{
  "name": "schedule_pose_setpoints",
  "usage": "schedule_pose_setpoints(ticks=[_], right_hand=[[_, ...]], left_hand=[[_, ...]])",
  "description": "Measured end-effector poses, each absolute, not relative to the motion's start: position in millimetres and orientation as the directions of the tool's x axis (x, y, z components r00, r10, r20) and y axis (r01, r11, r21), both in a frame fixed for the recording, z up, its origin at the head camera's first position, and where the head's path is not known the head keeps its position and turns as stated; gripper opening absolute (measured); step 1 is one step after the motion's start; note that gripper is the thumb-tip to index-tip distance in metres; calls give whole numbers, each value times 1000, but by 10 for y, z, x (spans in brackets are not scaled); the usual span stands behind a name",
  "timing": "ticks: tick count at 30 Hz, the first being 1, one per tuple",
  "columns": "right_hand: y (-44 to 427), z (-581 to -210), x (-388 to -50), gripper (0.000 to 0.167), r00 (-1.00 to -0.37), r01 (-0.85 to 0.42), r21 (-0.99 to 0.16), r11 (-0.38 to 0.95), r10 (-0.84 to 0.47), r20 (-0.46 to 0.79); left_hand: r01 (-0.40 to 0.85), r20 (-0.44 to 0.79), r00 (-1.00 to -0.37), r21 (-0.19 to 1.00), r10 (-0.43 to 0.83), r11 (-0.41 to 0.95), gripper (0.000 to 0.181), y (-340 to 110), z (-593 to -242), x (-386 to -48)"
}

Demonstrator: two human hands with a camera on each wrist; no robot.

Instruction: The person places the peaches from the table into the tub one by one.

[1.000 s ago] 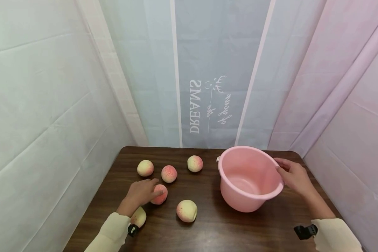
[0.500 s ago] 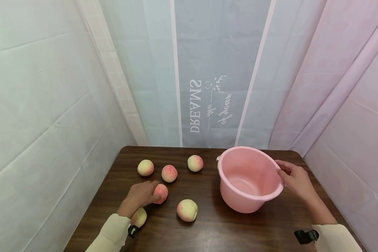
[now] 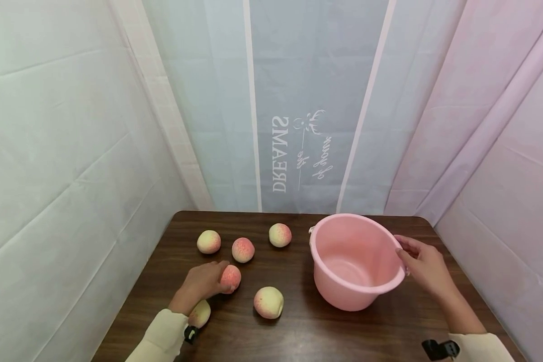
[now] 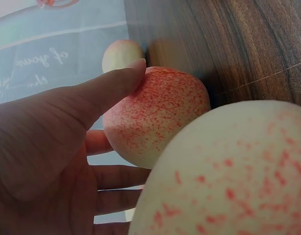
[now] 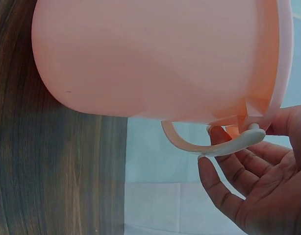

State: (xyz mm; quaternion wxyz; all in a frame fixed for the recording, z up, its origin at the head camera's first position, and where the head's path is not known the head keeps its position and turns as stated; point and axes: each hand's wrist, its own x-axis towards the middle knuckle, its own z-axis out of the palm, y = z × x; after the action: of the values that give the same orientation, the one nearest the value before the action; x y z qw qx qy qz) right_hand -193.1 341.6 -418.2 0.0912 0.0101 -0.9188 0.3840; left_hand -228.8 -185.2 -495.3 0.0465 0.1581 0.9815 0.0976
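Observation:
My left hand (image 3: 200, 285) grips a reddish peach (image 3: 232, 278) on the table, left of the middle. In the left wrist view its thumb (image 4: 116, 84) lies along one side of that peach (image 4: 158, 115) and the fingers are on the other side. A pale yellow peach (image 3: 200, 313) lies under the left wrist, looming large in the left wrist view. My right hand (image 3: 427, 261) holds the pink bucket (image 3: 344, 296) by the right of its rim, thumb over the edge. Below the rim, its fingers touch the bucket's handle (image 5: 209, 148).
Two peaches, one yellowish (image 3: 208, 242) and one red (image 3: 243, 250), lie beyond the left hand. Another peach (image 3: 280, 235) sits at the back middle, and a pale one (image 3: 269, 302) nearer the front. Curtains surround the brown table (image 3: 298, 332).
My left thumb and fingers have closed round the reddish peach, which stays in place. The bucket has shifted slightly left and nearer, with my right hand moving along at its rim.

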Motion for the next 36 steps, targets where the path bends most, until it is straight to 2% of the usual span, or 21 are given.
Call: schedule_pose_setpoints(ticks=[6,14,32,36], right_hand=[[3368,-4191,-1868,44,-980,-88,-701,708,66,189],[3339,-4215,-1817,44,-975,-92,-710,698,83,208],[3298,-4269,-1775,45,-970,-82,-717,692,110,217],[3294,-4283,-1770,46,-971,-77,-722,688,114,211]], left_hand=[[308,-37,-945,232,325,923,46,-1850,-4969,-2300],[297,-27,-950,234,311,926,48,-1831,-4991,-2286],[292,45,-956,247,290,924,39,-1819,-5015,-2322],[283,72,-959,284,274,916,39,-1818,-5003,-2341]])
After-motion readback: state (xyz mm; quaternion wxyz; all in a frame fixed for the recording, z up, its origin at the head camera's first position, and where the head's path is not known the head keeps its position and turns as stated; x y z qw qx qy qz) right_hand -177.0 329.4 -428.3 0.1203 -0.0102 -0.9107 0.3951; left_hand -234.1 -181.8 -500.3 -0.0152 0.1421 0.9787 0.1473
